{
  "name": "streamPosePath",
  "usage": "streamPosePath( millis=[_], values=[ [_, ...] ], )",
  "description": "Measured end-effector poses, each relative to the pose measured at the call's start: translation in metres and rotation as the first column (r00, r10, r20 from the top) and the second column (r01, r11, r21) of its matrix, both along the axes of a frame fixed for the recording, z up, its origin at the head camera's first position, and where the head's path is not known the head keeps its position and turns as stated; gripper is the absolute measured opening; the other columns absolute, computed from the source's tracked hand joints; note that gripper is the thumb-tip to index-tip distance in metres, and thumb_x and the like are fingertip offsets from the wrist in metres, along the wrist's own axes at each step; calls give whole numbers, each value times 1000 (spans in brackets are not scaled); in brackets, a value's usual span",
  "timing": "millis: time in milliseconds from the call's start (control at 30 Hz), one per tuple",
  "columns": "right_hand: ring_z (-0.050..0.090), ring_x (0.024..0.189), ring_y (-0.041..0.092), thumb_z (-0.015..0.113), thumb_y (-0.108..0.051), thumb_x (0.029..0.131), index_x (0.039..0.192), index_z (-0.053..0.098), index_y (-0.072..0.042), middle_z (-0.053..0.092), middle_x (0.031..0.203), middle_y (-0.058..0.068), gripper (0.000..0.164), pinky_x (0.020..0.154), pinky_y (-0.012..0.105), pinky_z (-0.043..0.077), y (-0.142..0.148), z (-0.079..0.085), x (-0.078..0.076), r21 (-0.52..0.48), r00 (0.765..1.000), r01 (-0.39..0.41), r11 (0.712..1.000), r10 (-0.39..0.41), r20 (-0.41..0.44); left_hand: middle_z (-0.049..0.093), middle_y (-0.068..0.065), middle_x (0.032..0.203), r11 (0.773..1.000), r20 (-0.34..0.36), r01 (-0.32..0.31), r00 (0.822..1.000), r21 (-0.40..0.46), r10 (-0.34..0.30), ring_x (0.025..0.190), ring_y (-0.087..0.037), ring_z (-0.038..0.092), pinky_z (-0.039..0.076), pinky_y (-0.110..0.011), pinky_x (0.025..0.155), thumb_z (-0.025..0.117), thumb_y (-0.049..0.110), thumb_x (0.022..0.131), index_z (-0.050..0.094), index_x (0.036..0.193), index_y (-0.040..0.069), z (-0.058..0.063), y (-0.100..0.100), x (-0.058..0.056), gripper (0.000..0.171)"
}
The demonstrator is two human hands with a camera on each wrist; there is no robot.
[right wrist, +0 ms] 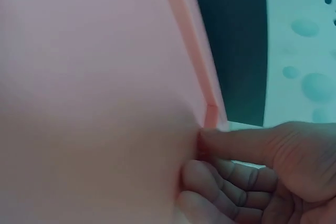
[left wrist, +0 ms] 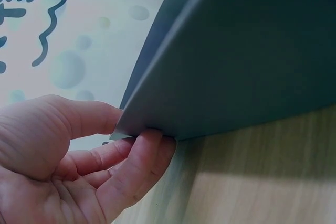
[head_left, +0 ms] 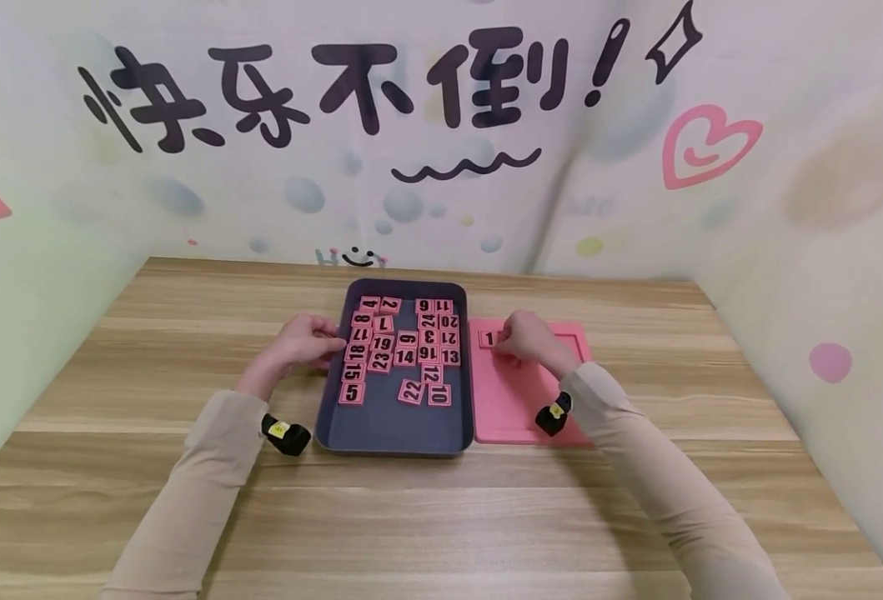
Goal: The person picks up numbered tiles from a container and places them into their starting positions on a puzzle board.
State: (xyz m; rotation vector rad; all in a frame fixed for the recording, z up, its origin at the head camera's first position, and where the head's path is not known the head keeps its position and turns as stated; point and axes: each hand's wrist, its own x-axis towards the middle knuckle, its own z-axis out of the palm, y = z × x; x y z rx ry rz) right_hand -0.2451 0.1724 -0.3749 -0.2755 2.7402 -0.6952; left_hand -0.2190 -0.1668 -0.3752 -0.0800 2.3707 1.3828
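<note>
Table | left hand gripping tray of tiles | board | right hand pinching tile 1

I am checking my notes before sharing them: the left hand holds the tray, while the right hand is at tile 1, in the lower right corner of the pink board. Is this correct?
Not entirely: the corner is wrong. The head view shows tile 1 in the upper left corner of the pink board. The left hand does hold the tray, and the right hand is at the tile.
</note>
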Motion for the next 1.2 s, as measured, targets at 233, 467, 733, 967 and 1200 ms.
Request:
streamPosePath(
  millis=[233,467,733,967,1200],
  values=[
    [61,58,21,72,-14,83,76,70,2,63,64,11,18,50,24,50,-1,18,-13,-22,999,-24,999,23,-32,60,-25,106,1000,-14,0,1000,-8,0,78,-17,62,58,-28,70,55,6,93,51,120,-13,-1,0,0,34],
    [63,72,27,71,-13,84,84,64,-2,66,80,13,13,54,25,48,-35,32,-30,-146,995,-27,989,12,-103,59,-26,107,1000,-8,-4,1000,-1,4,78,-17,62,58,-29,71,56,6,93,51,121,-13,-1,0,1,34],
    [57,81,20,71,-12,84,99,65,2,64,93,12,21,70,29,52,-76,29,-41,-189,989,-63,980,35,-147,60,-25,106,1000,-6,-1,1000,11,1,76,-15,63,58,-29,71,56,7,93,51,120,-13,-3,-1,0,34],
    [59,88,21,69,-10,85,108,65,1,64,100,12,26,75,28,52,-102,19,-48,-279,992,-85,956,53,-119,59,-26,109,1000,2,-1,1000,23,1,80,-18,63,58,-29,72,56,8,93,50,122,-12,-4,-2,0,35],
    [60,93,22,67,-9,87,114,64,0,63,107,13,29,77,30,53,-116,5,-53,-345,996,-61,937,37,-75,59,-26,109,999,9,2,1000,33,-2,81,-18,63,57,-29,73,56,8,93,50,122,-12,-3,-2,0,35]
  ],
)
